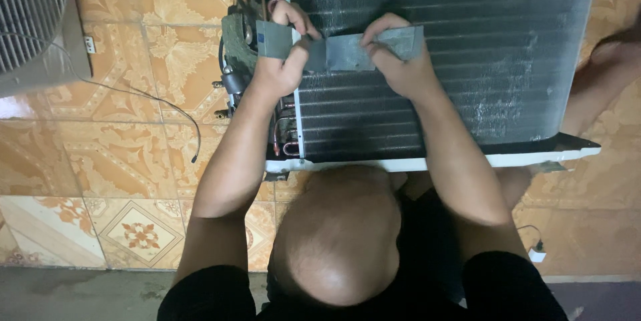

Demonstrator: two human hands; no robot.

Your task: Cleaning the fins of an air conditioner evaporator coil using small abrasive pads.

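Observation:
A finned air-conditioner coil [467,61] with dark fins and a white bottom frame lies on the tiled floor in front of me. Both hands hold a grey strip of sheet material [344,53] across the coil's upper left part. My left hand [284,61] grips the strip's left end, close to the copper pipe bends [284,135] at the coil's left edge. My right hand [394,61] pinches the right end against the fins. My knee hides the middle of the coil's lower frame.
Patterned orange floor tiles [133,127] surround the coil. A grey grilled unit [33,24] sits at the top left with a thin black cable [180,111] trailing from it. A small white plug [536,254] lies at lower right. Someone's limb [601,81] shows at the right edge.

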